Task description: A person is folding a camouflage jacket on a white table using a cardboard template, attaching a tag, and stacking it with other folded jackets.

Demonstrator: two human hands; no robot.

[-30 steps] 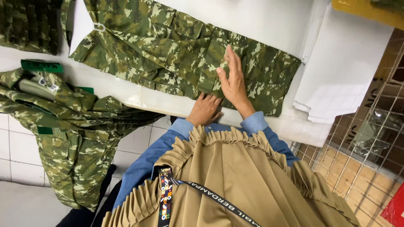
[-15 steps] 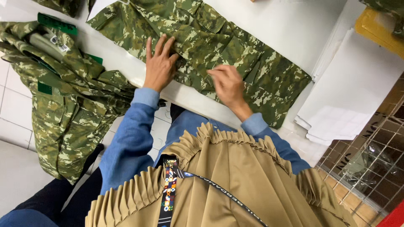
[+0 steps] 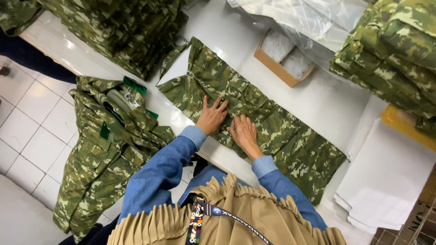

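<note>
— Pressing both down? 
— Yes: our left hand (image 3: 211, 117) and right hand (image 3: 244, 133), fingers spread flat, pin the camouflage garment (image 3: 254, 113) on the surface (image 3: 318, 97), beside the cardboard box (image 3: 277, 68), likely smoothing creases.

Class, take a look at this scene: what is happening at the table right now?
A person in blue sleeves presses both hands flat on a camouflage garment spread along the white table. The left hand and right hand lie side by side near its middle, palms down, gripping nothing. More camouflage clothes hang off the table edge at the left, and folded stacks sit on the table beyond. White paper sheets lie at the right.
</note>
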